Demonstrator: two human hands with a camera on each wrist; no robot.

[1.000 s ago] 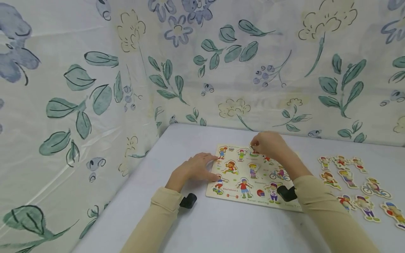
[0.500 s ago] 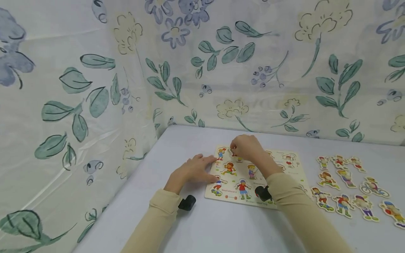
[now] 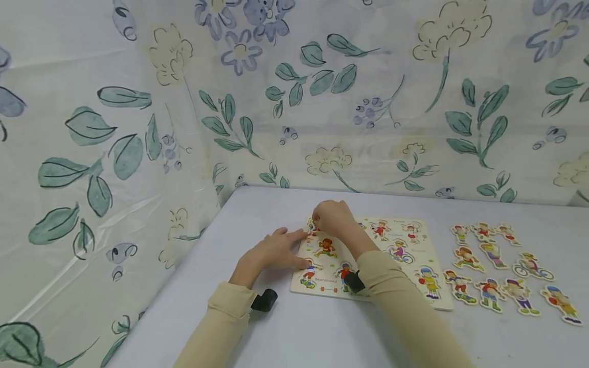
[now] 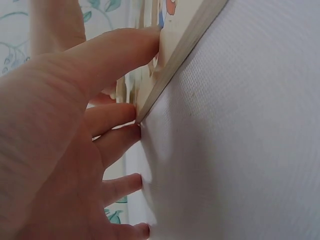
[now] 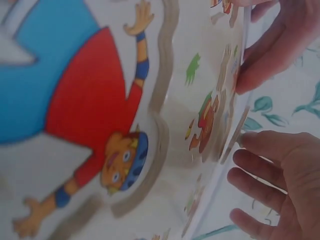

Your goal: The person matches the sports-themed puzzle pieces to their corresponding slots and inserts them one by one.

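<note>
On my head feed I have the left hand (image 3: 269, 250), fingers spread, at the left edge of the puzzle board (image 3: 425, 249), and the right hand (image 3: 333, 217) over its upper-left corner, knuckles hiding the grip. My right wrist feed shows what they cover: the grip pinches a thin piece (image 5: 234, 136), seen edge-on; I can't tell whether it touches the board. That feed also fills with a printed figure (image 5: 90, 85) in red shirt and blue cap, partly blocked from the head. Only the left wrist feed shows the thumb (image 4: 120, 47) on the board and other fingertips down on the desk (image 3: 285, 337). I can read "Skateboard", and "Roller-sk" running under the sleeve (image 3: 391, 278). Loose figure pieces (image 3: 494, 255) lie right of the board.
</note>
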